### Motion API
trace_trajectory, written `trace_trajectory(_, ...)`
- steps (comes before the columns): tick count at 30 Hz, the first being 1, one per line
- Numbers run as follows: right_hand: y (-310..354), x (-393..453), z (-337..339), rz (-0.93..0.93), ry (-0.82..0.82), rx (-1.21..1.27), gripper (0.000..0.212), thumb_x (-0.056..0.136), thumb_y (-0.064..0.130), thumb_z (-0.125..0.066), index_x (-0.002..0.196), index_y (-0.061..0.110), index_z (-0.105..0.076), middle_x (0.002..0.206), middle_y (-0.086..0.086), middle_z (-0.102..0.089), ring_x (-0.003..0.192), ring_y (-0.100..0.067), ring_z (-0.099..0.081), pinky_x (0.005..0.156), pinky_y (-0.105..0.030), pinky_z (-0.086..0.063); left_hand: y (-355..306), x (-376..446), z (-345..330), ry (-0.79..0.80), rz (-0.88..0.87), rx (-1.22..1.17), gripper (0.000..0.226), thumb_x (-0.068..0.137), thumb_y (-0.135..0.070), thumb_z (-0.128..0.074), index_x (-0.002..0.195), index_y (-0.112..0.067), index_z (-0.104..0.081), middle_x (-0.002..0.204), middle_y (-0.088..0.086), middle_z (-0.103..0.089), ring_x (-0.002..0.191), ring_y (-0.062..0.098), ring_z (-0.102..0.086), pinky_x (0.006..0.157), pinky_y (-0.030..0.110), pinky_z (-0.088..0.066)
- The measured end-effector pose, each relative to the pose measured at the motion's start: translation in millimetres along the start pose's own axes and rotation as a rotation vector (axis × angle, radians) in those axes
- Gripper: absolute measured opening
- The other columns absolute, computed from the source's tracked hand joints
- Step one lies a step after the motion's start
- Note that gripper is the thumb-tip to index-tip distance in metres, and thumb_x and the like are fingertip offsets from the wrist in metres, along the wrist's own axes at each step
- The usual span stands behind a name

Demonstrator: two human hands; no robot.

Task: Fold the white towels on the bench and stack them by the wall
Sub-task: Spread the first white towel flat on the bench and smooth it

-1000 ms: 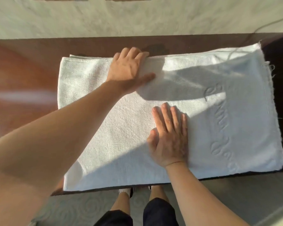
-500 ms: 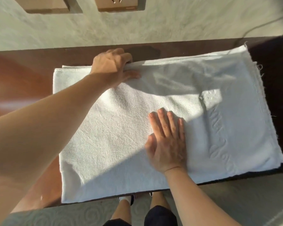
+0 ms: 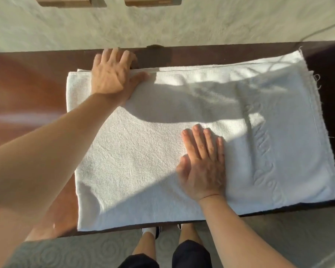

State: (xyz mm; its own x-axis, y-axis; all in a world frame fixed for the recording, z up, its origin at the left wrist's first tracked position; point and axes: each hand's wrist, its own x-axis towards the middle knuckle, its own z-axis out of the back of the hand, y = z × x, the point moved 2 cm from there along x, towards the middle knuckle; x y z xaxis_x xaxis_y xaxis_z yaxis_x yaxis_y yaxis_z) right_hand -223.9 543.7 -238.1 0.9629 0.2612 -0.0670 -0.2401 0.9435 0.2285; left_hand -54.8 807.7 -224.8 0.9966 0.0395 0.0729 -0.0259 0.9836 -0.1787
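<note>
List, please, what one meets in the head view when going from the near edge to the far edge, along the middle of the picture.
Person's legs → near edge of the bench → white towel → far strip of bench → wall.

The towel [image 3: 143,171] is seen to be white terry cloth, matt and finely looped, with raised lettering woven in near its right end and frayed threads along that edge. The bench [image 3: 27,89] is finished in dark reddish wood, polished to a gloss. The wall [image 3: 162,24] is rendered pale, matt and mottled. The floor [image 3: 75,252] is covered in a swirl-patterned surface.
</note>
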Motion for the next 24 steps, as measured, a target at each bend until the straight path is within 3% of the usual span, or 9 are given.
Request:
trace_trajectory(3, -1, -2, 0, 0.01, 0.009, -0.009, 0.065, 0.095, 0.037, -0.033, 0.159, 0.022, -0.027, 0.167, -0.004, -0.018, 0.155, -0.027, -0.011, 0.122, -0.058, -0.015, -25, -53, 9, -0.139, 0.028, -0.138, 0.048, 0.104, -0.053, -0.036, 0.133, -0.02, -0.056, 0.14, 0.008, -0.055, 0.139, 0.03, -0.043, 0.114, 0.044, -0.028)
trace_trajectory(7, -1, -1, 2, 0.008, -0.033, 0.0, 0.065, 0.094, 0.037, -0.039, 0.156, 0.02, -0.035, 0.165, -0.005, -0.024, 0.154, -0.028, -0.016, 0.122, -0.058, -0.014, -72, -171, -1, 0.184, -0.013, -0.223, 0.065, 0.103, -0.058, -0.029, 0.159, -0.024, -0.027, 0.17, 0.002, -0.014, 0.157, 0.022, -0.004, 0.127, 0.046, -0.006)
trace_trajectory(10, 0, -1, 1, 0.01, -0.035, -0.012, 0.066, 0.092, 0.034, -0.038, 0.157, 0.02, -0.032, 0.166, -0.005, -0.022, 0.155, -0.028, -0.014, 0.123, -0.057, -0.011, -51, -226, -7, 0.252, -0.066, -0.056, 0.07, 0.103, -0.061, -0.026, 0.163, -0.029, -0.009, 0.171, -0.004, -0.002, 0.157, 0.02, 0.003, 0.126, 0.049, -0.008)
trace_trajectory(15, 0, 0, 0, 0.005, -0.066, -0.003, 0.064, 0.094, 0.034, -0.032, 0.157, 0.021, -0.032, 0.166, -0.004, -0.024, 0.154, -0.028, -0.015, 0.123, -0.056, -0.01, 19, -256, 4, 0.209, 0.1, 0.0, 0.066, 0.103, -0.057, -0.025, 0.162, -0.032, -0.01, 0.171, -0.005, -0.005, 0.157, 0.021, -0.001, 0.127, 0.046, -0.005)
trace_trajectory(18, 1, -1, -2, 0.013, -0.085, -0.002, 0.064, 0.094, 0.034, -0.034, 0.157, 0.021, -0.032, 0.165, -0.005, -0.025, 0.154, -0.028, -0.015, 0.124, -0.055, -0.009, 10, -258, 7, 0.177, 0.118, -0.015, 0.066, 0.103, -0.048, -0.032, 0.162, -0.024, -0.014, 0.17, 0.003, -0.007, 0.157, 0.026, 0.0, 0.127, 0.048, 0.0)
trace_trajectory(20, 0, -1, -4, 0.015, -0.092, -0.012, 0.064, 0.094, 0.034, -0.035, 0.157, 0.022, -0.032, 0.166, -0.004, -0.024, 0.154, -0.028, -0.015, 0.124, -0.054, -0.009, -13, -258, 6, 0.17, 0.033, -0.042, 0.065, 0.104, -0.047, -0.032, 0.162, -0.021, -0.018, 0.17, 0.007, -0.008, 0.157, 0.029, -0.001, 0.127, 0.05, -0.002)
trace_trajectory(24, -3, -2, -8, 0.018, -0.098, -0.02, 0.065, 0.094, 0.034, -0.036, 0.158, 0.024, -0.03, 0.166, -0.003, -0.024, 0.155, -0.027, -0.014, 0.124, -0.053, -0.008, -25, -265, 1, 0.232, -0.081, -0.006, 0.063, 0.105, -0.056, -0.021, 0.162, -0.032, -0.009, 0.171, 0.0, -0.002, 0.157, 0.023, 0.003, 0.127, 0.047, -0.003)
